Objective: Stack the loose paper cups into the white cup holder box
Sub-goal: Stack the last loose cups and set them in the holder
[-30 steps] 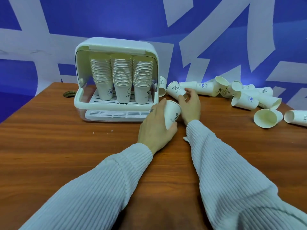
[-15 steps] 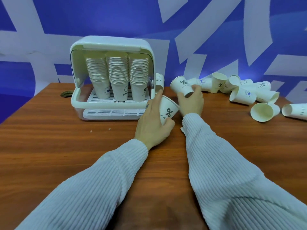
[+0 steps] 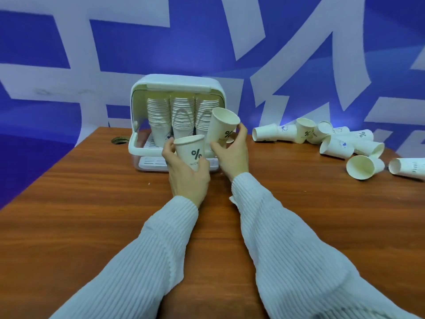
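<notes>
The white cup holder box (image 3: 177, 85) stands open at the back of the wooden table, with three tall stacks of paper cups (image 3: 182, 116) inside. My left hand (image 3: 187, 173) grips an upright paper cup (image 3: 190, 149) with a percent mark, just in front of the box. My right hand (image 3: 232, 153) holds a second paper cup (image 3: 222, 126), raised and tilted, its mouth up, close beside the first. Several loose paper cups (image 3: 340, 143) lie on their sides at the right of the table.
The wooden table (image 3: 92, 215) stretches wide in front of me. A round cable hole (image 3: 119, 139) sits left of the box. A blue and white wall rises behind. Two loose cups (image 3: 364, 166) lie nearest at the far right edge.
Both hands have lifted their cups off the table and brought them together in front of the box. The right cup rose higher and turned mouth up.
</notes>
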`<action>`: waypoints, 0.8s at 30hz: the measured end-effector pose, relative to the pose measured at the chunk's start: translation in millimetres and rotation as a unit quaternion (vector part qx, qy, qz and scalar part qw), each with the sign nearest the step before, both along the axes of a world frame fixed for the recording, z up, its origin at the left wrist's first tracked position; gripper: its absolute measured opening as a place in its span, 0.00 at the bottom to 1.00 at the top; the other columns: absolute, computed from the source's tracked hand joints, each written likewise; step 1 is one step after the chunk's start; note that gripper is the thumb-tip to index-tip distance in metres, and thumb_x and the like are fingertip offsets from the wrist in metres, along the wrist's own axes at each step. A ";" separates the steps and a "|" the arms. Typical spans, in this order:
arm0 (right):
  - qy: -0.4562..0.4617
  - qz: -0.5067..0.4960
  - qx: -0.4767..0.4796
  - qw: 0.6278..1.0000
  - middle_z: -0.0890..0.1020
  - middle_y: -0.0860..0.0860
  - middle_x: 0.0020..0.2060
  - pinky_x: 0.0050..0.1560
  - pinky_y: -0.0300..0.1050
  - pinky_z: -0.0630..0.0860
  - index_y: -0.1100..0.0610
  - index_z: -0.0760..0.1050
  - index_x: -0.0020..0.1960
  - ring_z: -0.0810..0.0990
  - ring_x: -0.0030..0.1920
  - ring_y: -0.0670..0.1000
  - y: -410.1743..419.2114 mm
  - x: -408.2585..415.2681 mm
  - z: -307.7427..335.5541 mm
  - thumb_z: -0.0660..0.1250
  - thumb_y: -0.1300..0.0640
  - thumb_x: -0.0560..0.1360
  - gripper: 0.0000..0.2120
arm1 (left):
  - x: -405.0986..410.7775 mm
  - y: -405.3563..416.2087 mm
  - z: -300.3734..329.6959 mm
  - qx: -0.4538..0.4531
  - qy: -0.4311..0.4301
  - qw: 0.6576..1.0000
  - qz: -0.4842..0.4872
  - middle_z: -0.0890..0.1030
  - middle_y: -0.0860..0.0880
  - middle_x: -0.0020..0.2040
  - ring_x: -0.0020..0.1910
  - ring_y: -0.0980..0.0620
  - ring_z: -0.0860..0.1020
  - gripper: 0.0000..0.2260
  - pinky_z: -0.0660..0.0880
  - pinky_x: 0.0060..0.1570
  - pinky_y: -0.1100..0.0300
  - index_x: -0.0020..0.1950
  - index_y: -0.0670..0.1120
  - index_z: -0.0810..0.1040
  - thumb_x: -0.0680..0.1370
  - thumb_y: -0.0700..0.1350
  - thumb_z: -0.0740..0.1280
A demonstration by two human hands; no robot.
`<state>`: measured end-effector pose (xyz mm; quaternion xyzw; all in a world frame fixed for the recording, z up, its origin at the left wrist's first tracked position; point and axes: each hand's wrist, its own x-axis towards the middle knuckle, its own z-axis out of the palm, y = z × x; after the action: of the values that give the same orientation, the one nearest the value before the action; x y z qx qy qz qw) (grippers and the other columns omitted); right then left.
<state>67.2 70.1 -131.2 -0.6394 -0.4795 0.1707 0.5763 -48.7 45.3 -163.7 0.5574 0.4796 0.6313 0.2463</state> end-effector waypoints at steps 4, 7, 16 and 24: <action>-0.040 0.024 -0.055 0.997 0.80 0.49 0.59 0.60 0.58 0.79 0.43 0.65 0.69 0.80 0.58 0.53 22.3 -9.5 1.8 0.68 0.39 0.61 0.37 | -10.4 7.1 -2.3 -0.010 -0.053 0.998 0.027 0.71 0.45 0.66 0.56 0.44 0.77 0.35 0.77 0.52 0.48 0.76 0.48 0.57 0.73 0.42 0.70; -0.034 0.028 -0.070 0.997 0.81 0.48 0.57 0.61 0.57 0.79 0.47 0.68 0.69 0.79 0.59 0.53 22.7 -12.2 4.5 0.68 0.41 0.59 0.38 | -12.5 6.2 3.5 -0.009 -0.041 0.999 0.014 0.69 0.43 0.72 0.63 0.43 0.76 0.39 0.78 0.58 0.46 0.78 0.53 0.54 0.72 0.46 0.70; -0.013 0.150 0.025 0.988 0.74 0.40 0.68 0.68 0.57 0.77 0.39 0.58 0.78 0.76 0.67 0.46 17.5 3.3 -20.2 0.75 0.59 0.70 0.44 | -23.9 22.9 6.7 0.005 -0.028 0.997 -0.072 0.75 0.49 0.66 0.53 0.56 0.80 0.37 0.79 0.51 0.56 0.80 0.55 0.56 0.73 0.49 0.68; 0.023 0.061 0.054 0.996 0.80 0.43 0.59 0.63 0.55 0.79 0.44 0.68 0.65 0.79 0.60 0.46 21.1 3.1 -5.9 0.78 0.44 0.68 0.31 | -22.4 24.7 5.5 0.013 -0.006 0.998 -0.067 0.74 0.46 0.69 0.58 0.50 0.79 0.38 0.80 0.55 0.48 0.80 0.57 0.55 0.72 0.51 0.68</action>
<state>70.2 91.2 -137.1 -0.5728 -0.5129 0.1943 0.6092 -71.1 70.0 -158.3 0.5880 0.4312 0.6227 0.2838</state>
